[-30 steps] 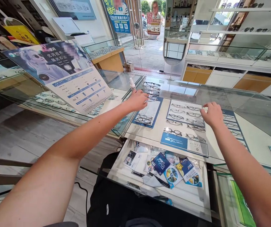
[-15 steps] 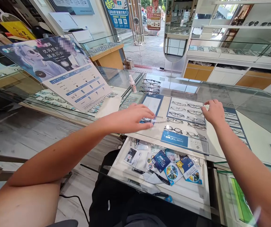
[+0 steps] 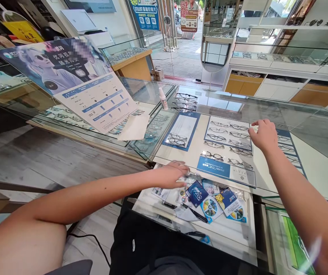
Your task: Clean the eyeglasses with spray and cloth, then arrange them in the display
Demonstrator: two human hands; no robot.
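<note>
My left hand (image 3: 172, 175) is low over the near edge of the glass counter (image 3: 309, 133), just above the open drawer (image 3: 238, 240). Its fingers are closed on a pair of clear-framed glasses (image 3: 193, 178) that shows faintly past the fingertips. Farther right, my right hand (image 3: 264, 134) rests on the counter top with its fingers curled; a small pale thing at the fingertips is too small to make out. Rows of display glasses (image 3: 227, 135) lie on cards under the glass between my hands.
A stack of dark-framed glasses (image 3: 185, 102) and a small white spray bottle (image 3: 163, 99) stand at the counter's far side. A big poster (image 3: 78, 82) leans at the left with a white sheet (image 3: 135, 128) below it. Leaflets (image 3: 209, 200) and pens (image 3: 194, 214) fill the drawer.
My left hand has pulled back from the stack of glasses at the far side to the near edge over the drawer, bringing the clear-framed pair. My right hand has stayed in place.
</note>
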